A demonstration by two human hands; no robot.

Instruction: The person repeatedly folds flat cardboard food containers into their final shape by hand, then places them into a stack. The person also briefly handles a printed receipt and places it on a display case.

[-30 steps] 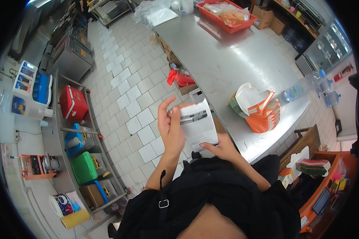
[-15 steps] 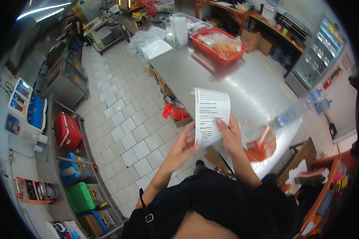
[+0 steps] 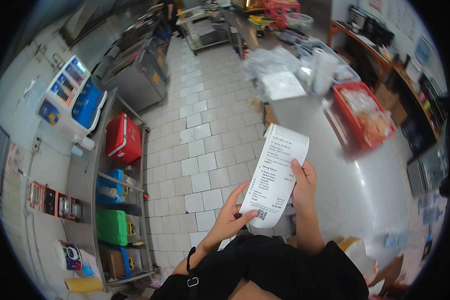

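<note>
A long white printed receipt is held up in front of my body, its face toward me, with a small square code near the bottom edge. My right hand pinches its right edge, thumb on the front. At the lower left edge my left hand has its thumb laid over the paper, with the forefinger stretched up along the side. Those fingers of both hands that lie behind the receipt are hidden.
To the right runs a steel table bearing a red tray of bagged food, a white roll and plastic bags. A steel shelf on the left holds a red cooler box and a green bin. Tiled floor lies between.
My view has swung to the left, so the table and red tray now appear farther right. The receipt now shows nearly full length and tilts; my left thumb now lies on its lower part.
</note>
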